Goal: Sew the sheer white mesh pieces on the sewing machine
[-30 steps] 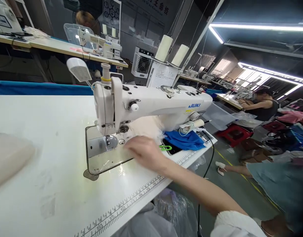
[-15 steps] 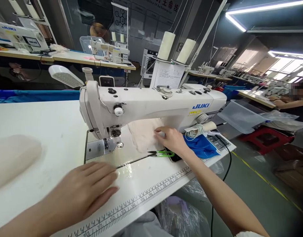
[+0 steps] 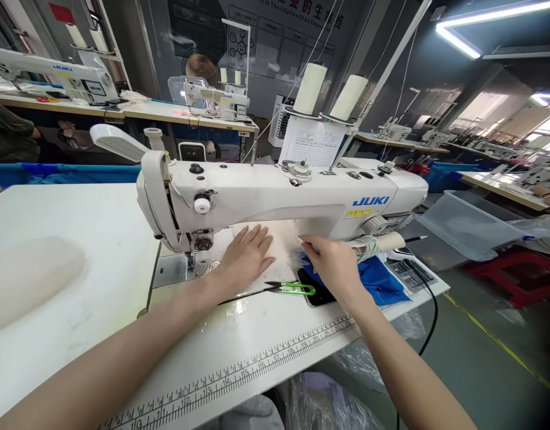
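A piece of thin cream fabric (image 3: 281,246) lies under the arm of the white sewing machine (image 3: 261,194). My left hand (image 3: 243,255) rests flat on its left part, fingers stretched out and pointing away from me. At the fabric's right edge, my right hand (image 3: 332,266) is closed, with thumb and forefinger pinching the edge. Green-handled thread snips (image 3: 292,288) lie just in front of the fabric, their handles over a dark phone (image 3: 317,294). Blue cloth (image 3: 377,280) is bunched beside and behind my right hand.
A coil of pale cord (image 3: 368,248) and a thread cone (image 3: 391,241) lie at the machine's right end. A printed ruler (image 3: 239,382) runs along the table's front edge. Pale fabric (image 3: 33,280) lies at the left. A clear bin (image 3: 472,224) stands on a red stool (image 3: 516,275).
My left hand has moved from the table front, right and away from me, onto the cream fabric. My right hand has shifted slightly right and its fingers have closed at the fabric's edge.
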`<control>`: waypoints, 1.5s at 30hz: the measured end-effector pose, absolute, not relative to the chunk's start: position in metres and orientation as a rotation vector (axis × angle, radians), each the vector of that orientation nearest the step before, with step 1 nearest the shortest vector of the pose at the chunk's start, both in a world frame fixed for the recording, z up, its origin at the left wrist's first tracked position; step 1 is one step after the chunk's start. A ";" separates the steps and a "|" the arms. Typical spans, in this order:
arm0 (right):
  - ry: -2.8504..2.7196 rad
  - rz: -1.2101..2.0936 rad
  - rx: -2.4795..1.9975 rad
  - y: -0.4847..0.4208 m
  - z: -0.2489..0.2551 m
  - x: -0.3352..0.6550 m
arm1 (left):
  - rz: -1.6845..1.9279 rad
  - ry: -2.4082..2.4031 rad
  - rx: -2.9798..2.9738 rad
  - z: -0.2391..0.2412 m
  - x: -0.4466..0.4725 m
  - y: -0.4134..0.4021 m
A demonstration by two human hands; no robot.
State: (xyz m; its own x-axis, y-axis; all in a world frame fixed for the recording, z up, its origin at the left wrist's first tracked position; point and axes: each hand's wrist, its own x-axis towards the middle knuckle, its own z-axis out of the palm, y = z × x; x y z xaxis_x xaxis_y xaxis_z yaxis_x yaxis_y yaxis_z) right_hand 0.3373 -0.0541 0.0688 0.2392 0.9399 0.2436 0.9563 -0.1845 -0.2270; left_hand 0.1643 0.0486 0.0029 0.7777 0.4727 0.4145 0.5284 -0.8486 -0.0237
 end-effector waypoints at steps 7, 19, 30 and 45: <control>-1.625 1.315 -1.516 -0.103 0.083 0.302 | -0.571 -0.814 -2.865 0.007 0.160 0.041; -1.609 0.920 -1.500 -0.138 0.015 0.261 | -0.724 -0.640 -3.128 0.039 0.133 -0.009; -1.779 0.627 -1.267 -0.185 -0.008 0.245 | -0.278 -0.218 -3.341 0.046 0.172 -0.045; -1.500 0.895 -1.469 -0.239 -0.041 0.267 | -1.302 -1.639 -3.237 0.068 0.155 0.003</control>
State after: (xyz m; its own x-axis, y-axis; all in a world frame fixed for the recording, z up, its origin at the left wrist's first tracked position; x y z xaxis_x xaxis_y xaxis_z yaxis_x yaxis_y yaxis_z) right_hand 0.2667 -0.2390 -0.0414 0.0319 0.9962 0.0807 0.4025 0.0611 -0.9134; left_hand 0.1554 0.0027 0.0682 0.4823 0.8480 0.2198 0.4060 -0.4387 0.8017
